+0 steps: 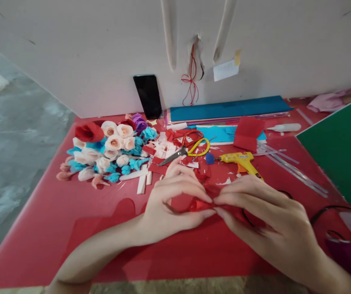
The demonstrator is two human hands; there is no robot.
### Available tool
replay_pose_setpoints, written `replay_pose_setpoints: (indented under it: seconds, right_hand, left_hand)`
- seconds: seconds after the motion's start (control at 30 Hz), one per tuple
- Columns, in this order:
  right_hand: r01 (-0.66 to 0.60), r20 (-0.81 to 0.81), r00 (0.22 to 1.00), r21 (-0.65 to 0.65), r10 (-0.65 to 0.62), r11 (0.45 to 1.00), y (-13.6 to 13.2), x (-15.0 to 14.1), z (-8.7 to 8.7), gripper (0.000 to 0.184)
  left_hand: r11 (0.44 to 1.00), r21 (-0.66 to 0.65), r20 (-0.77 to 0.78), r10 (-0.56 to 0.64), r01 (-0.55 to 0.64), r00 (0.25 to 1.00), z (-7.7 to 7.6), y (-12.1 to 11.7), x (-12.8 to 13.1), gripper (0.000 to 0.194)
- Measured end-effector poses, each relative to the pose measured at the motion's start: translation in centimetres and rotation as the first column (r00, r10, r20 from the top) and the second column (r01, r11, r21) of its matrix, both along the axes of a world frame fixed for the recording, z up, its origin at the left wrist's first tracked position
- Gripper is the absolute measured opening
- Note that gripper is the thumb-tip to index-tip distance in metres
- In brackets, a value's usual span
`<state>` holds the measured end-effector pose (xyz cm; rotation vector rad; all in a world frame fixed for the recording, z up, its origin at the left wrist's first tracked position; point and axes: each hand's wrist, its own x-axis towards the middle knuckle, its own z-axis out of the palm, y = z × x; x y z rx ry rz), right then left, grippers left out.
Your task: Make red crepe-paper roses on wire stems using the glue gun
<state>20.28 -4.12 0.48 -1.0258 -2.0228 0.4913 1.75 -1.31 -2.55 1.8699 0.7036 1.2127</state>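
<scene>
Above the front of the red table, my left hand [175,200] and my right hand [267,216] meet fingertip to fingertip. Between them is a small piece of red crepe paper [197,205], pinched by thumb and fingers on both sides. Part of the paper is hidden behind the fingers, and its red blends with the table. Just beyond my left hand lie scissors [181,152] with one red and one yellow handle loop. A yellow glue gun [239,160] rests beyond my right hand, its nozzle near a small blue piece [209,158].
Paper flowers [114,143] in white, blue, red and purple pile up at the left. A phone [148,96] leans on the wall. Folded blue paper [230,107], a red paper piece [248,132], clear glue sticks [298,169] and a green board [340,151] lie around the back and right.
</scene>
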Motion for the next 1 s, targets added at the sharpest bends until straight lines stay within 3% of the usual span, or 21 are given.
replay_pose_setpoints:
  seconds: [0.17,0.37,0.57,0.77,1.0]
  right_hand:
    - [-0.018,0.025,1.000,-0.011,0.019,1.000,-0.1,0.2,0.0,0.012]
    - [-0.023,0.067,0.997,-0.012,0.023,1.000,0.1,0.5,-0.2,0.011]
    - [-0.049,0.140,0.988,-0.082,0.060,0.995,0.4,1.0,-0.4,0.009]
    - [-0.103,0.167,0.979,-0.089,0.116,0.991,0.6,1.5,-0.6,0.008]
    - [-0.121,0.178,0.975,-0.067,0.131,0.990,0.6,1.7,-0.5,0.010]
  left_hand:
    - [0.998,0.056,-0.073,0.020,-0.016,0.997,0.6,0.1,-0.2,0.015]
    - [1.000,0.016,-0.076,0.006,-0.004,0.997,0.4,0.1,-0.2,0.016]
    - [0.995,-0.096,-0.271,-0.012,-0.015,0.963,0.8,0.2,-0.3,0.041]
    - [0.994,-0.111,-0.350,-0.050,0.011,0.936,1.1,0.3,-0.3,0.014]
    - [0.990,-0.137,-0.339,-0.065,0.020,0.938,0.8,0.3,-0.4,0.006]
